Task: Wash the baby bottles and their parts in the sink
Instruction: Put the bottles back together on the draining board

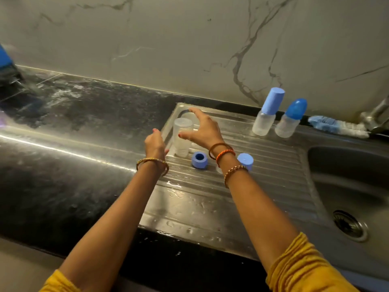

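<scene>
Your right hand [203, 131] hovers, fingers spread, over the clear bottle [182, 137]; your left hand [154, 144], fingers relaxed, sits beside it.

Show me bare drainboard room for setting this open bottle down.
Free: the wet near part of the drainboard, between the blue ring and the counter edge; also the ribs between the right hand and the two capped bottles. Crowded: around the open bottle.

A clear open bottle [182, 137] stands upright at the far left of the drainboard [271, 165]. Near it sit a blue ring [199, 160] and a light-blue cap [245, 160]. Far right, my two capped bottles, one pale-blue [265, 115] and one darker blue [290, 121], stand side by side.
</scene>
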{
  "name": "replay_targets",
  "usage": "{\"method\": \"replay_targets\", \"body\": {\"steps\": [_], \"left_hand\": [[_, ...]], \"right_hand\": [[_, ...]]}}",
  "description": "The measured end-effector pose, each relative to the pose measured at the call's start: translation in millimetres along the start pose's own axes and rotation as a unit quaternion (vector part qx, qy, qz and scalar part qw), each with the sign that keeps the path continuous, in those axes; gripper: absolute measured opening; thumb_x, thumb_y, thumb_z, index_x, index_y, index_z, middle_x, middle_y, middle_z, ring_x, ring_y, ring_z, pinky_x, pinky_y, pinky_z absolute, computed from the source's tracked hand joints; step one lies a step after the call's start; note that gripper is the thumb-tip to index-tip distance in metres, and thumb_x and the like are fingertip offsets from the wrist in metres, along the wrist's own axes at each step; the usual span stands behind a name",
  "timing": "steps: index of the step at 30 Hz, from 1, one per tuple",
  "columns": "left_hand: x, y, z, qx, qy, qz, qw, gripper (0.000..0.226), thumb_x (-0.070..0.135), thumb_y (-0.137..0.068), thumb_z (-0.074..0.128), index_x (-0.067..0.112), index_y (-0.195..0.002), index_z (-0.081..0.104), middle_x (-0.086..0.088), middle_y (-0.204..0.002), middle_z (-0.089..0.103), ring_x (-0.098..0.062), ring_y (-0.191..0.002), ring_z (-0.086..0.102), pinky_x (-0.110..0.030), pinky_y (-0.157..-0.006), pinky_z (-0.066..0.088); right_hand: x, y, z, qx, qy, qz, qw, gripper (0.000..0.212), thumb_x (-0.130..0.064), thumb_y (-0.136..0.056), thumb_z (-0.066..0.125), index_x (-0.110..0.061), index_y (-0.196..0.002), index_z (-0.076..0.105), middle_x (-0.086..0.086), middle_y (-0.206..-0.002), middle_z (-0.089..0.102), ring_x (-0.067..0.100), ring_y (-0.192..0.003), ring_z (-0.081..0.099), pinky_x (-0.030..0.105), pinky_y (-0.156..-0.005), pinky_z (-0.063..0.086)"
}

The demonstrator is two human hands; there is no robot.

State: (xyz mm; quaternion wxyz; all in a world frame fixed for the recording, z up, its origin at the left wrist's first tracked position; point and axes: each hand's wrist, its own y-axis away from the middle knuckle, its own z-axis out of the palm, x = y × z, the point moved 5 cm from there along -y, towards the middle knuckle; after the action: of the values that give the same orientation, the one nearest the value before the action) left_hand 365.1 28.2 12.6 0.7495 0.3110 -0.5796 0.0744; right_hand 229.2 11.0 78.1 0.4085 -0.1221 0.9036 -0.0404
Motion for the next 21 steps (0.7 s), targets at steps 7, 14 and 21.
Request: {"method": "replay_targets", "body": {"steps": [7, 14, 21], "left_hand": [[-7.0, -12.3, 2.2, -0.075, 0.010, -0.064, 0.995, 0.055, 0.042, -0.101, 0.023, -0.001, -0.124, 0.049, -0.001, -0.078, 0.046, -0.012, -0.061, 0.039, -0.022, -0.056, 0.036], [-7.9, 17.0, 1.0, -0.022, -0.007, 0.005, 1.000, 0.045, 0.037, -0.101, 0.027, 0.005, -0.115, 0.056, -0.004, -0.102, 0.055, -0.017, -0.089, 0.047, -0.031, -0.080, 0.042], [11.6, 111.5, 59.9, -0.131, 0.009, 0.125, 0.984, 0.027, 0.029, -0.100, 0.033, 0.022, -0.079, 0.048, 0.003, -0.081, 0.051, -0.011, -0.072, 0.045, -0.025, -0.063, 0.039]], "right_hand": [[1.9, -10.8, 39.7, 0.012, 0.091, 0.027, 0.995, 0.072, -0.025, -0.077, 0.072, -0.025, -0.139, 0.038, 0.013, -0.132, 0.045, 0.029, -0.120, 0.046, 0.033, -0.094, 0.043], [-5.8, 31.5, -7.3, 0.060, -0.040, 0.044, 0.996, 0.063, -0.018, -0.075, 0.075, -0.015, -0.131, 0.046, 0.009, -0.129, 0.052, 0.024, -0.116, 0.050, 0.031, -0.091, 0.046], [9.2, 118.6, -144.2, 0.184, -0.330, 0.060, 0.924, 0.051, -0.006, -0.079, 0.069, -0.014, -0.125, 0.047, 0.004, -0.114, 0.052, 0.018, -0.100, 0.057, 0.033, -0.072, 0.058]]}}
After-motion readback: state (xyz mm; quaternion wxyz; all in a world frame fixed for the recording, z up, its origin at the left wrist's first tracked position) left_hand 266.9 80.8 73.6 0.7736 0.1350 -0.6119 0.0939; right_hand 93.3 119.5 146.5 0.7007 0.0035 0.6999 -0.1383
